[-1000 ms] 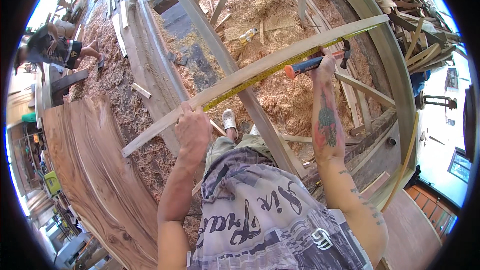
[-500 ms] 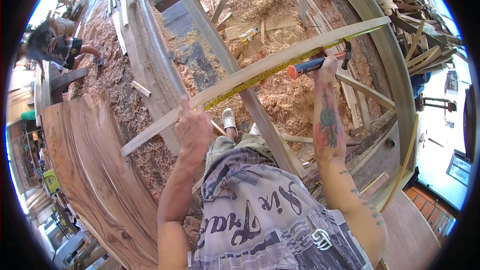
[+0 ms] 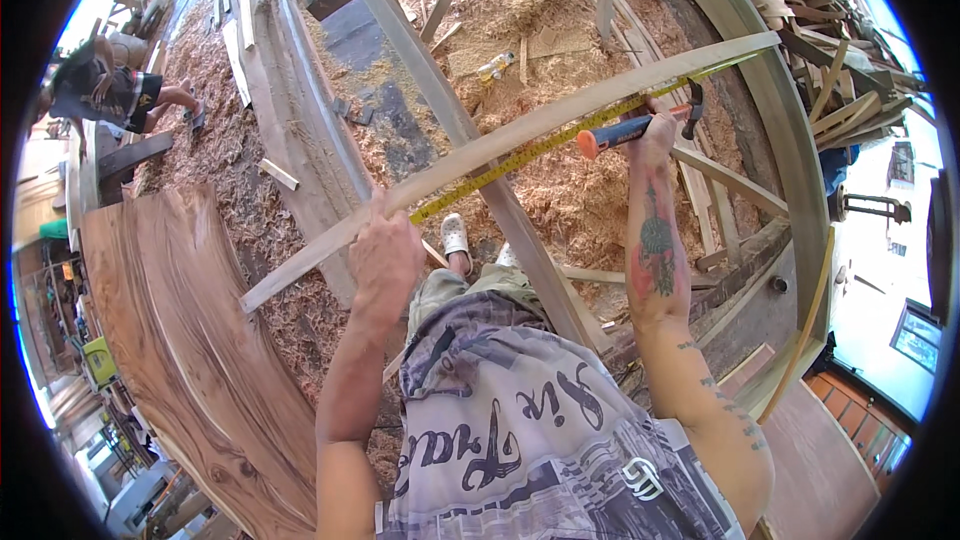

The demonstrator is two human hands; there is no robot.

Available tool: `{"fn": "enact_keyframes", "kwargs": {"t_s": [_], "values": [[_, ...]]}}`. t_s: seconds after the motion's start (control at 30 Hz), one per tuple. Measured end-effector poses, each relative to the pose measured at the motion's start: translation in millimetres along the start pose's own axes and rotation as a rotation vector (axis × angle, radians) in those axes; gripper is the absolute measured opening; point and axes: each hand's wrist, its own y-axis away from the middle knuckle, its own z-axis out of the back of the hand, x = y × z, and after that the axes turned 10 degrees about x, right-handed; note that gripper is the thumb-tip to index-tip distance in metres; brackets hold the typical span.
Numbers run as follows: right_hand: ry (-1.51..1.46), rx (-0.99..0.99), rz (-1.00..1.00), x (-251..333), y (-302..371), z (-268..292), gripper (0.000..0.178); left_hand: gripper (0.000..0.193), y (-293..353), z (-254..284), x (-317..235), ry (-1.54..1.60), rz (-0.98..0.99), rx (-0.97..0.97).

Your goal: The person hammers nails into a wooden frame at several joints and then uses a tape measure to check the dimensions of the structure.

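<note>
A long pale wooden strip (image 3: 560,118) slants across in front of me, its right end meeting a thick upright beam (image 3: 800,190). Along its near edge runs a yellow tape measure blade (image 3: 520,158), pulled out from my left hand toward that beam. My left hand (image 3: 386,258) is closed at the tape's near end, its index finger stretched along the strip; the palm hides whether the tape case is inside. In my right hand (image 3: 652,132), closed beside the tape, is a claw hammer (image 3: 622,132) with a dark blue, orange-ended handle and a black head.
A diagonal timber (image 3: 520,240) crosses under the strip. At left lies a broad grained slab (image 3: 190,320). Wood shavings (image 3: 570,200) cover the floor. Scrap wood (image 3: 840,90) is piled at right. Another person (image 3: 125,90) is at the far left.
My left index finger has shifted and straightened slightly along the strip. The right hand with the hammer, the tape and the strip stay almost where they were.
</note>
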Motion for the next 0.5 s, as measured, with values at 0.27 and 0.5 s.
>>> {"fn": "enact_keyframes", "kwargs": {"t_s": [0.27,0.5], "values": [[0.002,0.001,-0.017,-0.9,8.1,0.3,0.016,0.026,10.0,-1.1,1.8,0.011,-0.032,-0.007],[0.577,0.162,0.078,-7.0,15.7,28.9,0.022,0.028,23.9,6.4,-5.4,0.033,0.009,0.025]]}}
